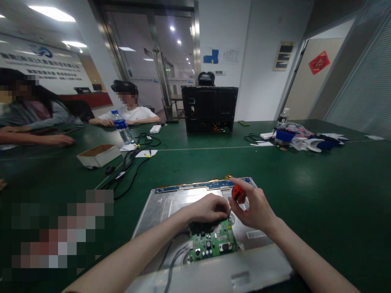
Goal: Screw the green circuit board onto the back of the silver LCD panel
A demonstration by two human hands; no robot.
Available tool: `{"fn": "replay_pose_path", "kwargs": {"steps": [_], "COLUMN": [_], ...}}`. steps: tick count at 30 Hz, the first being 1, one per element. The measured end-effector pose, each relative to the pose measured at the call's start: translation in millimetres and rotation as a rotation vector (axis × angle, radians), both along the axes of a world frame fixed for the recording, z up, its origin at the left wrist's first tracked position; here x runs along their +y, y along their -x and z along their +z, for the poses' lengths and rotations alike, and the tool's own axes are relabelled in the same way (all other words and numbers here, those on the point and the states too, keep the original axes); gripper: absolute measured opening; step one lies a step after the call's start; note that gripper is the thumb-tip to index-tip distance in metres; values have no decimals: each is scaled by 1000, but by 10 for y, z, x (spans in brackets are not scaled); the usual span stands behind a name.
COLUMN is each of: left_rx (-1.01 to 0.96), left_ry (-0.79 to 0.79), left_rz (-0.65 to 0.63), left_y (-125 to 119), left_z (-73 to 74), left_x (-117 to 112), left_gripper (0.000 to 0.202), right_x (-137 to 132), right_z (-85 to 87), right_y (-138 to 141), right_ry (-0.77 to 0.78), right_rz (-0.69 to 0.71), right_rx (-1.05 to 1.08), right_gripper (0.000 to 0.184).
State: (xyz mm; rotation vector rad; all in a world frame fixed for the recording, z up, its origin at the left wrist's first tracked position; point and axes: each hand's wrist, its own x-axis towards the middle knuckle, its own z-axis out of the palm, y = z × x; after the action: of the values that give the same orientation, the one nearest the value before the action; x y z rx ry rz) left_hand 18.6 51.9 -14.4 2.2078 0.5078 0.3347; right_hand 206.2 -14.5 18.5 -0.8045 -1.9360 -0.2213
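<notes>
A metal display panel back (159,211) lies flat on the green table in front of me. A green circuit board (214,244) sits on it near the front, and a narrow blue board strip (195,186) runs along its far edge. My right hand (255,207) is closed around a screwdriver with a red handle (237,193), its tip pointing down at the top edge of the green board. My left hand (207,209) is curled, fingertips pinched at the same spot beside the screwdriver tip; what they pinch is hidden.
A black computer case (209,110) stands at the table's far middle. A cardboard box (98,155), water bottle (122,127) and black cables (131,162) lie to the left. Gloves and a blue tray (301,140) are at the right. Two people sit at the far left.
</notes>
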Motion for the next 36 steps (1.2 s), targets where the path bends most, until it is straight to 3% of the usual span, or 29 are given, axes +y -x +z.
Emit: {"fn": "replay_pose_path", "kwargs": {"steps": [6, 13, 25, 36], "left_rx": [-3, 2, 3, 15], "left_ry": [-3, 1, -9, -2], "left_rz": [14, -5, -4, 9], "left_y": [3, -2, -1, -2], "left_z": [5, -2, -43, -19], "left_x": [-10, 7, 22, 8], "left_gripper": [6, 3, 7, 6], "right_x": [7, -41, 18, -35], "right_z": [22, 73, 10, 49], "right_y": [-4, -5, -6, -23], "right_ry": [-8, 71, 8, 90], "right_rz": [17, 31, 16, 20], "right_rx": [-13, -25, -22, -43], "right_gripper": [39, 47, 40, 58]}}
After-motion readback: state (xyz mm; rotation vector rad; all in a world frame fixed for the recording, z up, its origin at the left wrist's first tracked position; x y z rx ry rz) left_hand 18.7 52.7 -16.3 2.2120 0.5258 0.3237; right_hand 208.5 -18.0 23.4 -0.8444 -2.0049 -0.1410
